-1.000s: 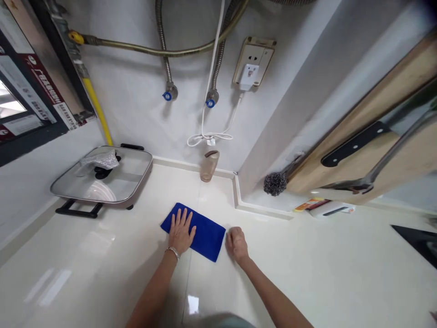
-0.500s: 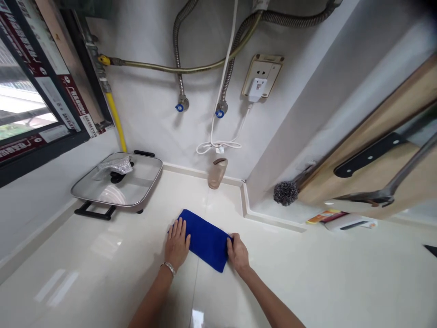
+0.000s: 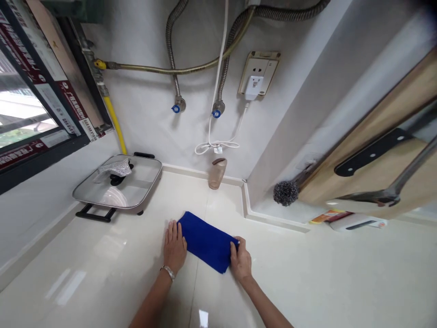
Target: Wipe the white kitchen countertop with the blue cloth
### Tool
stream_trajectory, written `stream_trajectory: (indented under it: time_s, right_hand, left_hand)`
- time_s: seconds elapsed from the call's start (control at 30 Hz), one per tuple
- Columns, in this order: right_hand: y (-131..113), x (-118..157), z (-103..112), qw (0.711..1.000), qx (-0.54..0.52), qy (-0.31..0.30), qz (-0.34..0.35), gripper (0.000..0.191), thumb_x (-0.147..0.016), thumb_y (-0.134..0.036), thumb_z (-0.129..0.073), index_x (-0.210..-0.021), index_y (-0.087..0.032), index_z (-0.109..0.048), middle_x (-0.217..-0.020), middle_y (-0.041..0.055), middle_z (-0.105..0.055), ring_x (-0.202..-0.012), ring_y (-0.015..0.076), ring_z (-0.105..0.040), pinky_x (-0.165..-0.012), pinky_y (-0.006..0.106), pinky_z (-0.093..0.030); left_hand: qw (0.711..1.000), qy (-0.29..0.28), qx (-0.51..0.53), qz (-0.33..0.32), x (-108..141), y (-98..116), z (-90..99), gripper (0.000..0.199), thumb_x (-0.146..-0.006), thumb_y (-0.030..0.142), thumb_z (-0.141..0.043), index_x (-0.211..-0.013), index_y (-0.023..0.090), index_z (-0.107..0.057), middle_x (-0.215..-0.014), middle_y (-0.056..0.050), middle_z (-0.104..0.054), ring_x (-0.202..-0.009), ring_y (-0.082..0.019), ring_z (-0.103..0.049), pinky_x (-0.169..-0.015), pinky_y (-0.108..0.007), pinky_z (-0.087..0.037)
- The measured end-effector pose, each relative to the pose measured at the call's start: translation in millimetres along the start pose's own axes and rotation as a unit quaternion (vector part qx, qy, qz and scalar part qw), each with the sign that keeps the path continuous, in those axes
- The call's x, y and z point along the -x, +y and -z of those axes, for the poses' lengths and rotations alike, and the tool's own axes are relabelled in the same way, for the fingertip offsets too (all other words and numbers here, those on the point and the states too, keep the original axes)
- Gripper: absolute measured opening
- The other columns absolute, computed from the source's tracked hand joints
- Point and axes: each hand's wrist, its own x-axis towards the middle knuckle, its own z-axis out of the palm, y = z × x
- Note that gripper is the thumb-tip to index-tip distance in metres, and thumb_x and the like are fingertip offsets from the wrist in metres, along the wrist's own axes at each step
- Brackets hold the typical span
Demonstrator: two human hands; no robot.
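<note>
A folded blue cloth point(image 3: 206, 241) lies on the glossy white countertop point(image 3: 136, 273), between my two hands. My left hand point(image 3: 175, 246) rests flat at the cloth's left end, fingers stretched out and pointing away from me. A bracelet circles that wrist. At the right end, my right hand point(image 3: 241, 258) pinches the cloth's edge, thumb on top and fingers curled round the far corner. The fingers' undersides are hidden by the cloth.
At the back left stands an electric pan point(image 3: 150, 191) with a glass lid. A brownish clear pitcher point(image 3: 216, 175) stands by the wall below a bundled white cord point(image 3: 218, 146). To the right are a steel scourer point(image 3: 286, 193), a wooden board point(image 3: 385, 159) and a black-handled knife point(image 3: 372, 152).
My left hand has slid slightly left, so its fingers cover less of the cloth. My right hand has shifted a little right, and the cloth's right end with it.
</note>
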Motion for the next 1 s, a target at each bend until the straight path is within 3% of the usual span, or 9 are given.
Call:
stream_trajectory:
  time_s: [0.1, 0.23, 0.37, 0.5, 0.6, 0.77, 0.9, 1.0]
  right_hand:
    - [10.1, 2.9, 12.0, 1.000, -0.028, 0.004, -0.009, 0.049, -0.088, -0.064, -0.035, -0.107, -0.022, -0.052, -0.065, -0.0034, -0.058, -0.057, 0.0186, -0.056, -0.058, 0.032, -0.045]
    - [24.7, 7.0, 32.8, 0.998, -0.050, 0.010, -0.026, 0.050, -0.085, -0.070, -0.038, -0.083, -0.023, -0.055, -0.061, -0.0030, -0.053, -0.057, 0.0174, -0.053, -0.057, 0.030, -0.044]
    - [49.4, 21.0, 57.7, 0.993, -0.048, 0.075, -0.078, 0.056, -0.088, -0.069, -0.032, -0.104, -0.021, -0.056, -0.074, 0.0021, -0.063, -0.067, 0.0210, -0.059, -0.066, 0.034, -0.048]
    - [91.2, 35.6, 86.2, 0.982, -0.014, 0.144, -0.124, 0.064, -0.087, -0.071, -0.029, -0.115, -0.019, -0.055, -0.083, 0.0083, -0.068, -0.073, 0.0249, -0.064, -0.070, 0.037, -0.050]
    - [124.6, 37.7, 114.7, 0.976, 0.024, 0.183, -0.116, 0.070, -0.085, -0.074, -0.028, -0.114, -0.017, -0.057, -0.089, 0.0114, -0.070, -0.074, 0.0257, -0.065, -0.072, 0.038, -0.050]
    - [160.9, 31.1, 169.0, 0.970, 0.053, 0.199, -0.129, 0.071, -0.078, -0.077, -0.035, -0.103, -0.017, -0.064, -0.076, 0.0098, -0.070, -0.065, 0.0249, -0.064, -0.065, 0.038, -0.050]
    - [166.5, 29.7, 199.2, 0.961, 0.061, 0.225, -0.147, 0.069, -0.074, -0.076, -0.041, -0.095, -0.017, -0.067, -0.085, 0.0139, -0.072, -0.075, 0.0269, -0.066, -0.072, 0.040, -0.051]
    - [153.6, 27.3, 207.9, 0.960, 0.059, 0.229, -0.152, 0.065, -0.074, -0.074, -0.041, -0.093, -0.017, -0.068, -0.082, 0.0135, -0.071, -0.077, 0.0274, -0.066, -0.075, 0.042, -0.052]
  left_hand:
    - [0.999, -0.006, -0.031, -0.010, 10.6, 6.9, 3.4, 0.058, -0.096, 0.025, -0.029, -0.152, 0.012, -0.022, -0.160, -0.016, -0.027, -0.150, -0.029, -0.016, -0.121, -0.055, -0.022]
    - [0.998, -0.012, -0.011, -0.058, 37.6, 32.9, 10.5, 0.063, -0.095, 0.027, -0.037, -0.154, 0.019, -0.017, -0.162, -0.014, -0.024, -0.150, -0.030, -0.017, -0.119, -0.057, -0.027]
    - [0.992, -0.045, 0.049, -0.106, 67.6, 61.8, 16.4, 0.064, -0.096, 0.030, -0.037, -0.155, 0.023, -0.013, -0.162, -0.012, -0.026, -0.148, -0.026, -0.025, -0.116, -0.050, -0.036]
    - [0.986, -0.054, 0.085, -0.130, 84.7, 73.7, 12.9, 0.060, -0.096, 0.027, -0.037, -0.153, 0.022, -0.021, -0.159, -0.012, -0.033, -0.147, -0.024, -0.029, -0.115, -0.048, -0.039]
    - [0.983, -0.038, 0.096, -0.150, 87.6, 72.7, 4.3, 0.053, -0.095, 0.025, -0.040, -0.148, 0.023, -0.036, -0.156, -0.011, -0.038, -0.146, -0.025, -0.030, -0.116, -0.051, -0.038]
    - [0.981, -0.010, 0.090, -0.173, 82.1, 69.6, -7.3, 0.044, -0.092, 0.023, -0.045, -0.135, 0.021, -0.053, -0.152, -0.013, -0.043, -0.145, -0.028, -0.033, -0.115, -0.054, -0.037]
    - [0.978, 0.003, 0.063, -0.201, 77.9, 73.2, -6.3, 0.046, -0.090, 0.023, -0.047, -0.136, 0.017, -0.052, -0.151, -0.017, -0.042, -0.144, -0.032, -0.032, -0.115, -0.056, -0.036]
    - [0.976, 0.011, 0.046, -0.210, 76.3, 77.7, -2.6, 0.047, -0.089, 0.024, -0.048, -0.134, 0.015, -0.052, -0.150, -0.019, -0.042, -0.143, -0.034, -0.033, -0.114, -0.057, -0.037]
